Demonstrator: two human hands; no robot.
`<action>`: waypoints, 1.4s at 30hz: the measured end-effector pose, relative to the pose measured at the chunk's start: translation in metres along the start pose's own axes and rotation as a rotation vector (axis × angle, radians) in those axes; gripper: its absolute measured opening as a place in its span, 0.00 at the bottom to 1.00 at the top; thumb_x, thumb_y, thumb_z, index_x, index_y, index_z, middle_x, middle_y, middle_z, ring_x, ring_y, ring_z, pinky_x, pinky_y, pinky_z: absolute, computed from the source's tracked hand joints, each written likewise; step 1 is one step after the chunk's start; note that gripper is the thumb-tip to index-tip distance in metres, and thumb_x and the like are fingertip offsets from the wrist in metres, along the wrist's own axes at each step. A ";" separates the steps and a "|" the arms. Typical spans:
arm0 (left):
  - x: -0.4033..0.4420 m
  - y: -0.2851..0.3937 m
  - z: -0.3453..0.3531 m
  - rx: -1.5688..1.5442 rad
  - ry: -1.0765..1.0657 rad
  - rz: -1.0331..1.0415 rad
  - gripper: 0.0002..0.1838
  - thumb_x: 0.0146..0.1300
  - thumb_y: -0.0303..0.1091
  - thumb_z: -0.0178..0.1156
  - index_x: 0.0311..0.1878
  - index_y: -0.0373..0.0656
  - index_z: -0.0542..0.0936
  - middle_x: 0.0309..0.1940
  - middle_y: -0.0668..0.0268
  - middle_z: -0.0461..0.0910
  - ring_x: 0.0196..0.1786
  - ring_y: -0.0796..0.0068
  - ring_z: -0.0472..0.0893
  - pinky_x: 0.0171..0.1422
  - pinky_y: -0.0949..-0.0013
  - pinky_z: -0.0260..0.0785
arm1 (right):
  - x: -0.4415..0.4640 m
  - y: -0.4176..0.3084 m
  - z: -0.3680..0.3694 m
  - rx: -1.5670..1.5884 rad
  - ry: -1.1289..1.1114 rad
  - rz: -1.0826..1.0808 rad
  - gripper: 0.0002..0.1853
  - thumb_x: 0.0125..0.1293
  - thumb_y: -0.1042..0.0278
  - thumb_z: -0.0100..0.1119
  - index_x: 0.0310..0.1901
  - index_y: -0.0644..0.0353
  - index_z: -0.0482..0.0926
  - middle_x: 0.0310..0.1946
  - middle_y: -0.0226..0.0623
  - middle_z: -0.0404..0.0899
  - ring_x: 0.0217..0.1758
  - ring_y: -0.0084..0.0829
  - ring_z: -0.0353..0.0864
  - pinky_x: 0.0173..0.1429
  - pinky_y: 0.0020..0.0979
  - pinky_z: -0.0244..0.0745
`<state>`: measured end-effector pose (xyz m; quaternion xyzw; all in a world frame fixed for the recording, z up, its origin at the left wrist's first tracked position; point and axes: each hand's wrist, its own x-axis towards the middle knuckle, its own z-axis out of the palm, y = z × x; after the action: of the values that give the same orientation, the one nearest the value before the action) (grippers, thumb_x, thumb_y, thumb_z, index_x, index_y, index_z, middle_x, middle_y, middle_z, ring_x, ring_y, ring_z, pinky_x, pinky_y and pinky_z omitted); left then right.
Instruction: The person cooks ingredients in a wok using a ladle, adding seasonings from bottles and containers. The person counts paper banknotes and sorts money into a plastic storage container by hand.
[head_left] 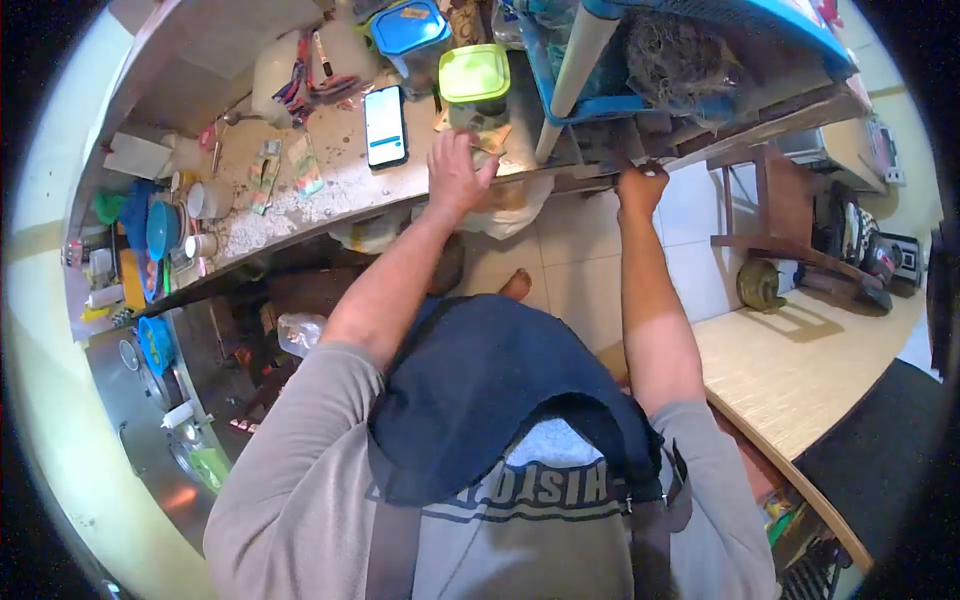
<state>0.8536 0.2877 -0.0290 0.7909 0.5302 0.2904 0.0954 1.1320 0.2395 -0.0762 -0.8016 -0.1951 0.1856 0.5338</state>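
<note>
My left hand (pixel 459 170) rests at the counter's front edge, its thumb apart from bent fingers. Close to its fingertips is a flat orange-brown piece (pixel 492 136), perhaps a banknote or wrapper, partly hidden by the hand. A smartphone (pixel 384 128) with a lit white screen lies left of this hand. Behind the hand stands a tub with a lime-green lid (pixel 474 72). My right hand (pixel 641 186) is closed at the counter edge below the blue rack (pixel 598 105). Something dark and thin shows by its fingers, too blurred to name.
Banknotes (pixel 304 165) lie on the worn counter (pixel 340 195). A blue-lidded container (pixel 411 30) stands behind the phone. Cups and bowls (pixel 163 231) crowd the left end. To the right are a wooden chair (pixel 785 205) and a pale wooden surface (pixel 810 350).
</note>
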 end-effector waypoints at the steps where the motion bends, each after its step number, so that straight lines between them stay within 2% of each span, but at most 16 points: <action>1: 0.004 -0.003 0.002 0.016 0.067 0.079 0.26 0.51 0.48 0.63 0.49 0.42 0.72 0.49 0.55 0.70 0.56 0.51 0.66 0.59 0.51 0.58 | -0.006 -0.009 -0.006 0.015 0.035 -0.039 0.24 0.46 0.68 0.70 0.44 0.68 0.72 0.35 0.44 0.76 0.36 0.33 0.74 0.43 0.32 0.70; 5: 0.016 0.000 0.005 0.191 -0.134 0.037 0.28 0.51 0.49 0.61 0.54 0.45 0.73 0.53 0.60 0.73 0.60 0.50 0.64 0.60 0.47 0.56 | -0.019 -0.054 -0.037 -0.240 -0.051 -0.328 0.20 0.46 0.66 0.69 0.39 0.65 0.74 0.41 0.48 0.77 0.44 0.47 0.76 0.49 0.36 0.71; 8: 0.017 -0.005 0.019 0.157 -0.152 0.014 0.23 0.52 0.47 0.61 0.49 0.45 0.77 0.48 0.59 0.76 0.58 0.51 0.67 0.60 0.47 0.56 | -0.006 -0.056 -0.035 -0.339 -0.263 -0.453 0.16 0.45 0.67 0.66 0.38 0.61 0.77 0.39 0.47 0.78 0.42 0.47 0.76 0.46 0.39 0.71; 10: 0.022 -0.008 0.029 0.068 -0.267 -0.171 0.17 0.52 0.44 0.60 0.42 0.44 0.80 0.45 0.58 0.77 0.54 0.56 0.71 0.58 0.50 0.59 | 0.022 -0.034 -0.025 -0.533 -0.439 -0.559 0.20 0.52 0.69 0.62 0.49 0.56 0.76 0.43 0.50 0.78 0.42 0.39 0.80 0.48 0.36 0.73; 12: 0.018 -0.005 0.026 0.114 -0.074 -0.131 0.12 0.50 0.41 0.60 0.33 0.44 0.82 0.37 0.59 0.80 0.47 0.58 0.75 0.51 0.53 0.63 | 0.048 -0.001 0.014 -0.720 -0.374 -1.291 0.20 0.57 0.59 0.58 0.50 0.57 0.75 0.44 0.53 0.78 0.43 0.48 0.79 0.49 0.44 0.73; 14: 0.020 -0.005 0.020 0.032 -0.085 -0.142 0.10 0.50 0.40 0.59 0.30 0.44 0.82 0.36 0.61 0.80 0.46 0.60 0.75 0.50 0.54 0.62 | 0.015 -0.081 0.013 -0.860 -0.697 -0.997 0.20 0.61 0.55 0.53 0.52 0.55 0.74 0.46 0.54 0.76 0.49 0.53 0.76 0.54 0.47 0.70; 20: 0.019 -0.020 0.004 -0.011 0.049 -0.118 0.06 0.52 0.35 0.58 0.30 0.44 0.81 0.33 0.62 0.79 0.43 0.62 0.75 0.50 0.55 0.62 | 0.011 -0.086 0.024 -0.991 -0.696 -0.787 0.25 0.58 0.56 0.57 0.54 0.61 0.70 0.51 0.57 0.73 0.54 0.54 0.72 0.57 0.47 0.68; 21: 0.016 -0.025 -0.007 -0.055 0.062 -0.107 0.05 0.52 0.34 0.59 0.30 0.44 0.80 0.33 0.62 0.78 0.43 0.61 0.75 0.50 0.56 0.63 | 0.037 -0.039 0.035 -0.870 -0.580 -1.063 0.30 0.52 0.59 0.63 0.55 0.64 0.69 0.52 0.57 0.72 0.55 0.54 0.72 0.57 0.46 0.69; 23: 0.009 -0.031 -0.043 -0.118 0.092 -0.058 0.05 0.52 0.31 0.60 0.32 0.42 0.80 0.32 0.60 0.78 0.40 0.58 0.76 0.46 0.61 0.66 | 0.021 -0.063 0.027 -0.960 -0.636 -0.938 0.31 0.50 0.60 0.65 0.56 0.63 0.68 0.52 0.56 0.72 0.55 0.53 0.71 0.58 0.45 0.69; 26: -0.010 -0.056 -0.099 -0.320 0.117 -0.280 0.08 0.57 0.33 0.59 0.33 0.38 0.80 0.31 0.58 0.79 0.36 0.59 0.78 0.42 0.63 0.70 | 0.002 -0.090 0.020 -1.058 -0.642 -0.776 0.35 0.46 0.61 0.68 0.57 0.61 0.67 0.53 0.54 0.72 0.56 0.52 0.71 0.59 0.44 0.69; 28: -0.015 -0.086 -0.136 -0.361 0.238 -0.440 0.10 0.60 0.35 0.59 0.39 0.38 0.79 0.29 0.61 0.79 0.33 0.72 0.79 0.36 0.69 0.71 | 0.004 -0.083 0.016 -1.074 -0.605 -0.746 0.36 0.45 0.61 0.69 0.58 0.60 0.67 0.53 0.53 0.72 0.57 0.51 0.71 0.60 0.44 0.68; 30: -0.009 -0.121 -0.172 -0.479 0.245 -0.695 0.10 0.61 0.35 0.59 0.39 0.38 0.78 0.30 0.62 0.79 0.31 0.75 0.79 0.34 0.71 0.71 | 0.019 -0.061 0.021 -1.052 -0.573 -0.968 0.24 0.51 0.50 0.59 0.48 0.52 0.76 0.49 0.45 0.76 0.54 0.49 0.73 0.59 0.50 0.66; 34: 0.012 -0.186 -0.205 -0.141 0.556 -0.351 0.09 0.60 0.32 0.59 0.40 0.37 0.78 0.35 0.60 0.80 0.34 0.71 0.80 0.39 0.69 0.72 | 0.041 -0.041 0.030 -1.048 -0.600 -0.891 0.31 0.46 0.59 0.67 0.53 0.60 0.72 0.52 0.51 0.74 0.57 0.49 0.71 0.61 0.44 0.67; 36: 0.014 -0.205 -0.205 -0.011 0.482 -0.212 0.09 0.60 0.32 0.58 0.40 0.37 0.78 0.35 0.59 0.80 0.35 0.67 0.80 0.40 0.68 0.71 | 0.052 -0.031 0.030 -0.639 -0.566 -0.892 0.28 0.48 0.53 0.64 0.50 0.59 0.75 0.50 0.49 0.75 0.56 0.47 0.73 0.58 0.45 0.68; 40: -0.010 -0.236 -0.150 0.070 0.088 -0.207 0.09 0.59 0.31 0.56 0.40 0.37 0.78 0.33 0.55 0.80 0.36 0.58 0.79 0.44 0.63 0.71 | 0.077 0.006 0.029 -1.277 -0.269 -1.262 0.22 0.56 0.48 0.50 0.44 0.56 0.79 0.46 0.43 0.79 0.50 0.46 0.76 0.52 0.44 0.71; 42: -0.027 -0.238 -0.141 0.037 -0.089 -0.330 0.10 0.59 0.33 0.56 0.40 0.37 0.78 0.32 0.55 0.80 0.37 0.60 0.80 0.44 0.63 0.70 | 0.063 -0.033 0.017 -1.091 -0.309 -1.074 0.19 0.59 0.51 0.46 0.39 0.56 0.81 0.42 0.38 0.81 0.48 0.44 0.77 0.47 0.45 0.72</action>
<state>0.5807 0.3416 -0.0330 0.7069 0.6533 0.2258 0.1504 1.1731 0.2966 -0.0569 -0.7116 -0.6921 -0.1108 0.0478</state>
